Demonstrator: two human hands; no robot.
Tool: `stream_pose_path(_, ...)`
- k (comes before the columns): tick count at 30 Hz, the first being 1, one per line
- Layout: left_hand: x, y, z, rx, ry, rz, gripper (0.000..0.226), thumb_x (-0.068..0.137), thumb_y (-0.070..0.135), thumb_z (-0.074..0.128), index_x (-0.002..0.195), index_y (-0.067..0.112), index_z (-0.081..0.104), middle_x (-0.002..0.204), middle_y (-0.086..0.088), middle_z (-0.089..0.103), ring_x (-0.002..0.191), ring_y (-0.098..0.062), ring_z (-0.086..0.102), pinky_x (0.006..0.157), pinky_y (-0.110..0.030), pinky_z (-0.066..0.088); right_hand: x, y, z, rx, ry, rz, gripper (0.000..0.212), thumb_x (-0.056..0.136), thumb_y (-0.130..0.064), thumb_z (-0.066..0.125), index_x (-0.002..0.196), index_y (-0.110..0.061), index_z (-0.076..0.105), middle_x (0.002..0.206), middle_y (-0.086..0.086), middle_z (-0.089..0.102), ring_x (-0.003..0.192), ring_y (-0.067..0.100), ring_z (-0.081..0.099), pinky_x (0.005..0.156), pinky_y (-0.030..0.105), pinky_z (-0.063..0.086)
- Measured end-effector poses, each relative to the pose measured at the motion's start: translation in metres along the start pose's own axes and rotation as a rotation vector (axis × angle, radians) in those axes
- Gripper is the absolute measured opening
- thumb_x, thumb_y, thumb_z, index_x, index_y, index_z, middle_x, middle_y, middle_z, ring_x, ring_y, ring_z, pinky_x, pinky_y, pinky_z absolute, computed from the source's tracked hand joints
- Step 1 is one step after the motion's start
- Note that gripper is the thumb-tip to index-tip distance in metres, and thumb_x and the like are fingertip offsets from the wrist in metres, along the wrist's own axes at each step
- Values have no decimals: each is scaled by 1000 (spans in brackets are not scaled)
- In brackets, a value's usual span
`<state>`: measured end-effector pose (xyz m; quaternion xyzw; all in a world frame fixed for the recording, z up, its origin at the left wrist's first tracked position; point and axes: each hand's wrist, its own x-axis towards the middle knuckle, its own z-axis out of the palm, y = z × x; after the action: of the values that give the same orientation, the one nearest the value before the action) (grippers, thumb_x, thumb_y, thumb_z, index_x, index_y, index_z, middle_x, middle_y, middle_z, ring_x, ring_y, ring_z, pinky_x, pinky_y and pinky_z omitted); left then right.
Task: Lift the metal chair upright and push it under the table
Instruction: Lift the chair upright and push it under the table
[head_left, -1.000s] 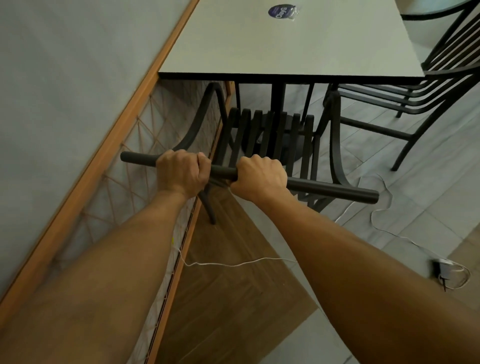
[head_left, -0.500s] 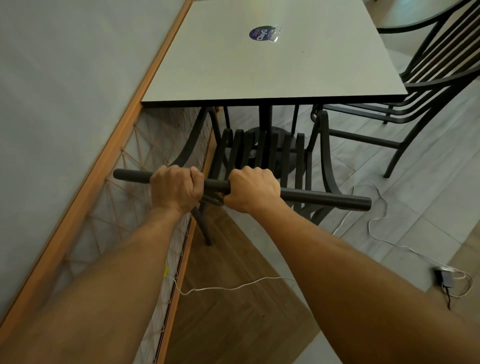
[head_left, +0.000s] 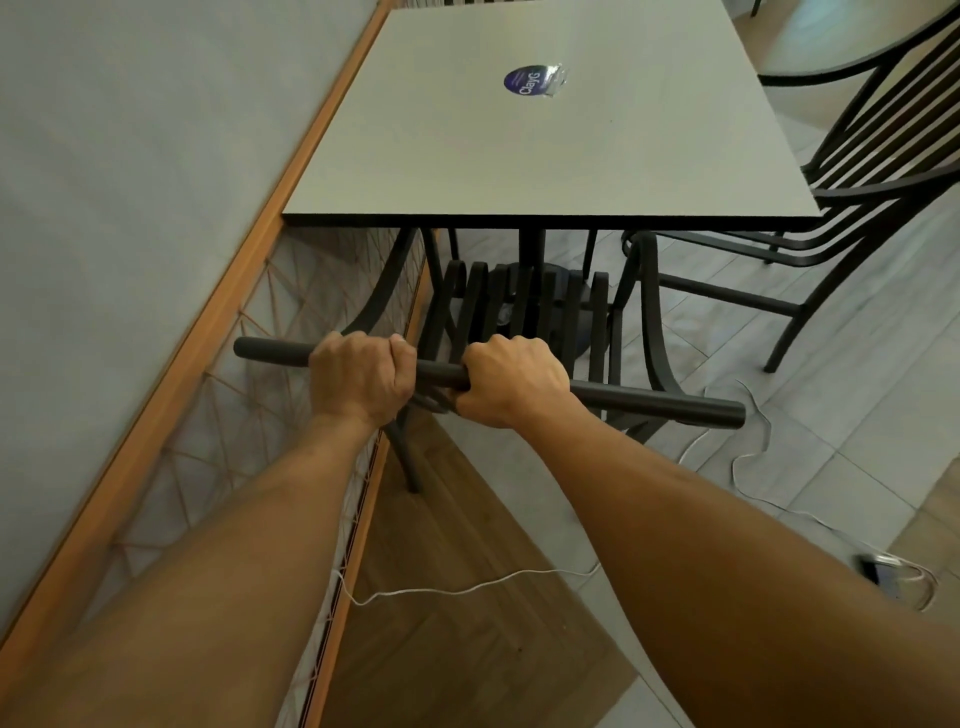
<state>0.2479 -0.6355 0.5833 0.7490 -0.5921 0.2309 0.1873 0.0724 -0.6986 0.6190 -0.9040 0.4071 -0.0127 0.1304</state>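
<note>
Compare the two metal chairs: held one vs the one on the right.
The held chair sits at the table's near edge, seat partly under the top; the right chair stands at the table's right side. The left hand and right hand grip the held chair's top rail; nobody touches the right chair. Both are dark, slatted and upright.

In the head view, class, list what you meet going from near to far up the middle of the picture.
White cable on the floor → hands gripping the metal chair top rail → chair's slatted seat → table → round sticker.
</note>
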Motion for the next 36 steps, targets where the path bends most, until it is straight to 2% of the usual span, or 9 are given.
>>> stream_pose_path(6, 23, 2, 13, -15, -1, -2, 51, 101, 32, 31, 51, 30, 18, 46, 16, 15, 43, 1, 18, 57, -27, 25, 21, 14, -6, -19, 1, -15, 20, 89, -42, 61, 91, -23, 63, 65, -3, 56, 51, 12, 51, 47, 26, 34)
stream_pose_path(13, 42, 1, 29, -42, -54, -21, 53, 101, 34, 27, 49, 28, 25, 43, 10, 23, 39, -10, 28, 57, -29, 30, 44, 24, -9, -48, 9, -9, 22, 88, -43, 60, 95, -23, 63, 64, -3, 55, 51, 13, 52, 48, 26, 35)
stream_pose_path(18, 47, -2, 32, -52, -70, -19, 51, 101, 32, 28, 50, 28, 23, 44, 12, 19, 41, -4, 20, 58, -30, 29, 52, 25, -7, -48, 1, -23, 20, 88, -44, 60, 90, -24, 60, 63, -3, 55, 49, 12, 51, 47, 25, 34)
stream_pose_path(22, 47, -1, 33, -55, -118, -56, 51, 101, 33, 27, 51, 24, 33, 46, 7, 30, 44, -12, 30, 62, -33, 37, 54, 26, -7, -49, -8, -25, 18, 88, -44, 59, 86, -26, 56, 62, -3, 54, 48, 12, 50, 46, 25, 36)
stream_pose_path(25, 43, 1, 34, -83, -137, -85, 47, 102, 33, 25, 62, 19, 47, 60, 1, 46, 60, -17, 42, 72, -38, 39, 54, 26, -6, -45, -17, -32, 17, 89, -41, 60, 86, -26, 53, 64, -3, 54, 50, 12, 52, 47, 25, 37)
stream_pose_path(28, 38, 8, 33, -94, -130, -127, 42, 104, 34, 23, 78, 20, 53, 77, 0, 53, 79, -19, 48, 82, -41, 40, 53, 28, -5, -68, 9, -51, 18, 89, -42, 60, 88, -25, 55, 64, -2, 54, 50, 13, 52, 47, 26, 39)
stream_pose_path(32, 34, 16, 24, -113, -228, -185, 54, 106, 44, 11, 98, 22, 59, 98, 0, 60, 104, -23, 52, 104, -48, 34, 51, 28, -5, -43, 22, -67, 20, 88, -42, 60, 94, -23, 59, 66, -1, 55, 51, 14, 54, 49, 28, 45)
stream_pose_path(34, 29, 20, 13, -111, -315, -192, 60, 104, 49, 6, 114, 24, 59, 119, -2, 60, 125, -25, 45, 114, -51, 23, 47, 28, -10, 2, -4, -88, 21, 90, -41, 59, 98, -23, 60, 69, -1, 58, 54, 15, 57, 56, 32, 54)
stream_pose_path(36, 19, 28, 2, -121, -415, -219, 61, 102, 54, 8, 136, 27, 50, 144, -1, 47, 145, -27, 24, 119, -53, 10, 41, 30, -13, 7, -16, -99, 25, 92, -43, 56, 105, -22, 58, 77, 0, 60, 61, 17, 59, 65, 38, 57)
